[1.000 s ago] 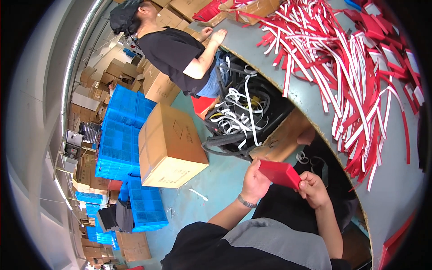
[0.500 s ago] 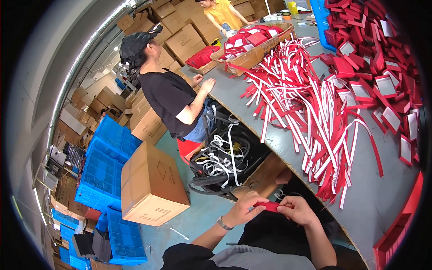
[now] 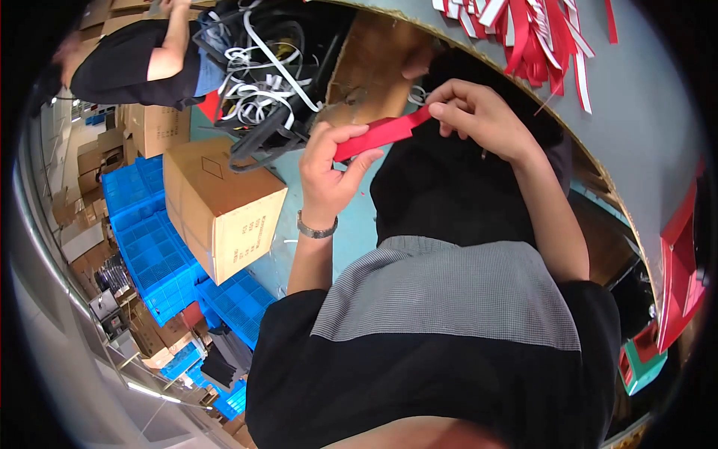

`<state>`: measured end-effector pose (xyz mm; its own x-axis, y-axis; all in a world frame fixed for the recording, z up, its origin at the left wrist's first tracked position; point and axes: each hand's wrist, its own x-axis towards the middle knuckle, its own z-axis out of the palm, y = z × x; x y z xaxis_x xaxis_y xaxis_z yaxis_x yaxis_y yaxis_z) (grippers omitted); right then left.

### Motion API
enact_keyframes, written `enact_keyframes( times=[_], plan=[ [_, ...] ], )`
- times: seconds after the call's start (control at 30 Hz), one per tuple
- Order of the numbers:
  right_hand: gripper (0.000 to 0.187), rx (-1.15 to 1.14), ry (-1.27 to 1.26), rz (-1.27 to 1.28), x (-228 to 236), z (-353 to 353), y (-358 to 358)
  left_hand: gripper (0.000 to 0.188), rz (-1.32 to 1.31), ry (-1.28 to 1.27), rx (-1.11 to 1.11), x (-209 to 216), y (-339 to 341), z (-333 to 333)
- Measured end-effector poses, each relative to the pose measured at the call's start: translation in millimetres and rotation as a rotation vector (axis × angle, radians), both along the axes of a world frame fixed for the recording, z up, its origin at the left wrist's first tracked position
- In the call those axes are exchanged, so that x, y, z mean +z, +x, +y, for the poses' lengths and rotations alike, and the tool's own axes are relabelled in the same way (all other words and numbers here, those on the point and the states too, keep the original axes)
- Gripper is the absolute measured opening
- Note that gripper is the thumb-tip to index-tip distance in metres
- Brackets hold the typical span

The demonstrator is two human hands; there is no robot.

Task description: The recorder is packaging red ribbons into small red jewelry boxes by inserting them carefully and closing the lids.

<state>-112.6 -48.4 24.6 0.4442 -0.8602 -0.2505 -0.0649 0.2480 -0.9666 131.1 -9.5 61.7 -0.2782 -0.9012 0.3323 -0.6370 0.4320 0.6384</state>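
Between the thumb and fingers of my left hand (image 3: 329,168) is a narrow red box-like piece (image 3: 374,137), held over my lap. A red strip (image 3: 416,118) runs from its right end to my right hand (image 3: 479,120). The thumb and forefinger of that hand pinch the strip's tip, and its other fingers are curled. Whether the strip is stuck to the piece or part of it, I cannot tell. My left fingers cover the piece's left end.
Red-and-white strips (image 3: 535,37) lie on the grey table (image 3: 636,97), whose edge curves past my right arm. Left of my hands are a black bin (image 3: 329,56) with white strips, a cardboard box (image 3: 224,202), blue crates (image 3: 153,251) and a person in black (image 3: 123,63). A red tray (image 3: 680,277) is far right.
My view has tipped down toward my lap. My hands, close together on the red piece before, are now farther apart, and the red strip shows stretched between them.
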Motion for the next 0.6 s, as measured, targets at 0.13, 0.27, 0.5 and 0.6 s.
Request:
enact_keyframes(
  times=[0.13, 0.27, 0.5, 0.6],
  plan=[
    [0.024, -0.061, 0.102, -0.172, -31, 15, 10, 0.033, 0.039, 0.022, -0.015, -5, -7, 11],
    [0.022, -0.031, 0.1, -0.161, -40, 19, 6, 0.032, 0.006, 0.042, -0.018, -7, -9, 14],
    [0.017, -0.227, -0.287, -0.01, 20, 35, 12, 0.027, -0.047, 0.071, 0.037, -25, 5, 18],
    [0.019, -0.152, -0.289, 0.097, 24, 26, 8, 0.029, -0.063, 0.062, 0.032, -25, 7, 18]
  ],
)
